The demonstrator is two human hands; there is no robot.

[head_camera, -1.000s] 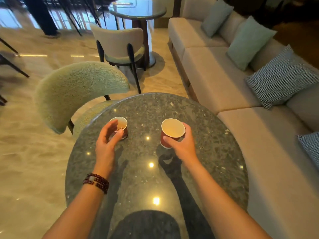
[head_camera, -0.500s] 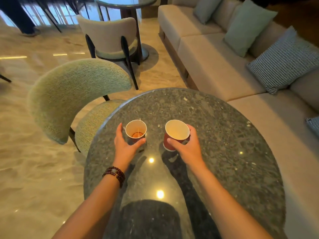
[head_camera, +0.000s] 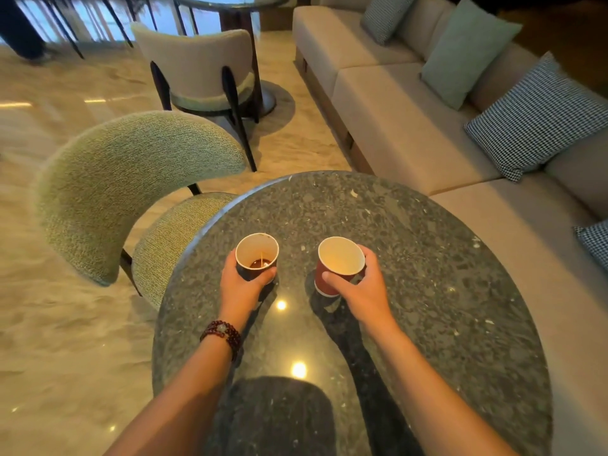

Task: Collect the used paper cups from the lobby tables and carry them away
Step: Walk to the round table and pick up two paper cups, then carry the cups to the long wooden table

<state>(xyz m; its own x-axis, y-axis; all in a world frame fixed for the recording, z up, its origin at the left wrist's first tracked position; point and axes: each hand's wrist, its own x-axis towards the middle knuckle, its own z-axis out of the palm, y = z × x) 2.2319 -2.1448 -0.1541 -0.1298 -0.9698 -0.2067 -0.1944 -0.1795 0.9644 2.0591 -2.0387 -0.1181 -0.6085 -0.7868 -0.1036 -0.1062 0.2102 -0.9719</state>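
Left hand (head_camera: 241, 287) wrapped round left cup (head_camera: 257, 256), thumb near side, fingers far side; dark dregs in bottom, so cup held upright, likely against spill. Right hand (head_camera: 362, 291) wrapped round right cup (head_camera: 339, 266); inside looks empty, cup tilted slightly. Both cups at table (head_camera: 427, 291) centre-left; contact with top not determinable. One cup per hand: judged ready for carry-off. Green chair (head_camera: 131, 179) left, sofa (head_camera: 411, 126) right.

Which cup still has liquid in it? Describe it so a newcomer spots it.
On the round dark stone table, two paper cups stand side by side. It is the cup in the left hand, nearer the green chair: brown liquid shows inside, while the red cup looks empty.
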